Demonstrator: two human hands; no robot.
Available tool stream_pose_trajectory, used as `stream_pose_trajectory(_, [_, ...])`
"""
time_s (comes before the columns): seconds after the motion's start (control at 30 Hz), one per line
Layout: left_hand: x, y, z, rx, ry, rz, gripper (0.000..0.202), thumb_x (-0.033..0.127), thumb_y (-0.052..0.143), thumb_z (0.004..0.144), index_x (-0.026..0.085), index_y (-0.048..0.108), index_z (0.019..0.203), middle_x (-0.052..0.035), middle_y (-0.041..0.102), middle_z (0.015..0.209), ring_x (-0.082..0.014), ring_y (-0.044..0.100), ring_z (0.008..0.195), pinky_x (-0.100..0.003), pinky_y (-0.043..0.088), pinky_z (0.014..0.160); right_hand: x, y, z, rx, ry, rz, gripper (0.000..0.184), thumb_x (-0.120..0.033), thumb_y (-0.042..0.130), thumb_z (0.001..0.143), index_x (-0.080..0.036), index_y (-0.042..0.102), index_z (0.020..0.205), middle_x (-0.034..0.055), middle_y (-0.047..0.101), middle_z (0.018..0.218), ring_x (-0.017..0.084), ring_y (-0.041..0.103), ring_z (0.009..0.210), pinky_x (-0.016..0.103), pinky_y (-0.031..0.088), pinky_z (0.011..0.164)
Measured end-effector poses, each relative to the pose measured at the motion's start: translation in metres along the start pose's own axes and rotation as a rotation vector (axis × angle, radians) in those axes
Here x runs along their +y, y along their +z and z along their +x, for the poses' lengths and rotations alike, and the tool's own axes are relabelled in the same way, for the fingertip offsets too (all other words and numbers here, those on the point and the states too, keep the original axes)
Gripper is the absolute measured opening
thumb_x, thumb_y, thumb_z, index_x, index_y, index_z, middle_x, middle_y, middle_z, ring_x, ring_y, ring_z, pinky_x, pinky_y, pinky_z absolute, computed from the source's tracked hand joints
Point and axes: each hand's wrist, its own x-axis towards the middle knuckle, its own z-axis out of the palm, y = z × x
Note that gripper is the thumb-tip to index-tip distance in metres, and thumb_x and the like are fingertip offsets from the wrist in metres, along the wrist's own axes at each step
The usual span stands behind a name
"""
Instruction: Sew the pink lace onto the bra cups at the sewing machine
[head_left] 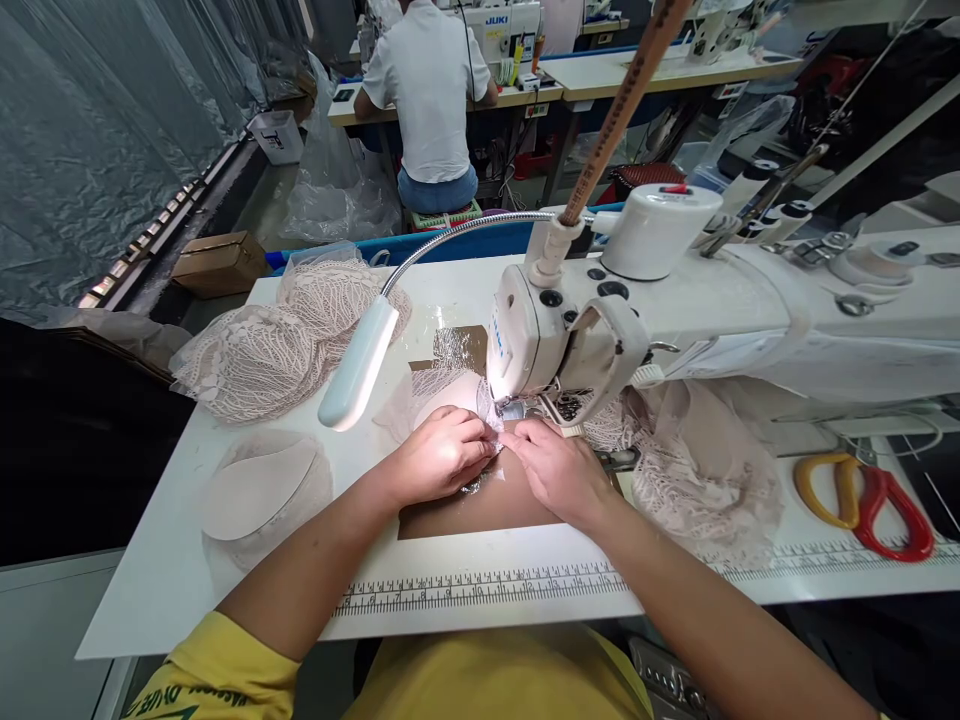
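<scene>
My left hand and my right hand meet on a pale lace cup piece just in front of the needle of a white sewing machine. Both hands have their fingers curled and pressed on the lace edge, knuckles up. The fabric under the presser foot is mostly hidden by my fingers. A white gooseneck lamp hangs over the table's left half, its head just left of my left hand.
A heap of lace cups lies at the far left, with plain foam cups nearer me. More lace lies right of the machine. Red and yellow scissors rest at the right. Another person sits at a table ahead.
</scene>
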Motion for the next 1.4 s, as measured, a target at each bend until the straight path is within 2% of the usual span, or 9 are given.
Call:
stream_pose_trajectory(0.13, [-0.001,0.001,0.0,0.022,-0.018,0.007,0.029,0.027,0.041,0.096,0.02,0.066,0.109,-0.0067,0.066,0.114,-0.0182,0.056,0.098,-0.034,0.043,0.088,-0.002,0.001,0.0,-0.042,-0.02,-0.045,0.037,-0.006,0.041,0.086,-0.018,0.067,0.11,0.0053,0.061,0.08,0.017,0.05,0.076,0.027,0.03,0.059])
stream_pose_trajectory(0.33, [0.0,-0.003,0.002,0.006,-0.054,0.045,0.029,0.029,0.043,0.095,0.02,0.067,0.107,-0.0077,0.065,0.116,-0.019,0.056,0.095,-0.036,0.045,0.087,-0.004,0.001,0.002,-0.012,0.016,-0.083,0.039,-0.008,0.04,0.087,-0.019,0.066,0.113,0.0062,0.063,0.083,0.017,0.049,0.071,0.029,0.029,0.057])
stream_pose_trajectory(0.47, [0.0,-0.008,0.001,-0.017,-0.052,0.024,0.029,0.032,0.046,0.093,0.021,0.066,0.11,-0.0096,0.063,0.115,-0.0214,0.055,0.098,-0.039,0.044,0.089,-0.003,0.001,0.004,-0.018,0.095,-0.08,0.038,-0.008,0.042,0.084,-0.02,0.068,0.11,0.006,0.064,0.084,0.016,0.048,0.064,0.028,0.032,0.059])
stream_pose_trajectory(0.6, [0.0,-0.01,0.001,-0.03,-0.025,-0.033,0.027,0.032,0.048,0.092,0.02,0.066,0.108,-0.0107,0.063,0.109,-0.0219,0.056,0.099,-0.039,0.043,0.089,-0.002,0.002,0.005,0.016,0.154,-0.053,0.039,-0.008,0.041,0.084,-0.02,0.066,0.112,0.0076,0.066,0.089,0.018,0.054,0.074,0.028,0.036,0.062])
stream_pose_trajectory(0.7, [0.0,-0.01,0.001,-0.041,-0.004,-0.056,0.026,0.032,0.049,0.091,0.02,0.067,0.106,-0.0103,0.063,0.106,-0.021,0.057,0.097,-0.037,0.043,0.089,-0.003,0.003,0.005,0.017,0.121,-0.028,0.041,-0.01,0.041,0.085,-0.021,0.064,0.117,0.0076,0.066,0.093,0.018,0.055,0.074,0.028,0.037,0.063])
stream_pose_trajectory(0.83, [-0.001,-0.008,0.0,-0.034,-0.001,-0.081,0.025,0.03,0.048,0.092,0.02,0.067,0.105,-0.0091,0.065,0.108,-0.0201,0.057,0.098,-0.037,0.043,0.09,-0.003,0.001,0.003,-0.02,0.033,-0.016,0.036,-0.008,0.042,0.085,-0.02,0.068,0.107,0.0058,0.063,0.088,0.016,0.052,0.071,0.028,0.033,0.059])
stream_pose_trajectory(0.93, [0.0,-0.008,0.0,-0.023,-0.026,-0.053,0.028,0.029,0.045,0.093,0.018,0.064,0.111,-0.0091,0.065,0.114,-0.0205,0.056,0.099,-0.037,0.043,0.09,-0.003,0.0,0.001,-0.026,-0.001,-0.028,0.034,-0.008,0.042,0.086,-0.018,0.068,0.106,0.0057,0.062,0.084,0.016,0.052,0.074,0.028,0.031,0.058])
stream_pose_trajectory(1.1, [-0.001,-0.006,0.001,-0.021,-0.056,0.032,0.03,0.029,0.043,0.094,0.019,0.064,0.113,-0.0091,0.063,0.122,-0.0213,0.056,0.097,-0.039,0.045,0.087,-0.006,0.0,0.003,-0.031,0.017,-0.035,0.037,-0.008,0.041,0.087,-0.017,0.066,0.112,0.0058,0.062,0.081,0.017,0.052,0.076,0.028,0.03,0.057])
stream_pose_trajectory(1.4, [-0.015,0.001,0.003,0.102,-0.123,0.079,0.032,0.028,0.044,0.092,0.017,0.064,0.114,-0.011,0.064,0.118,-0.0238,0.055,0.099,-0.041,0.046,0.087,-0.005,0.005,0.006,-0.032,0.053,-0.055,0.042,-0.008,0.044,0.085,-0.02,0.063,0.12,0.0055,0.065,0.084,0.017,0.053,0.075,0.028,0.033,0.058])
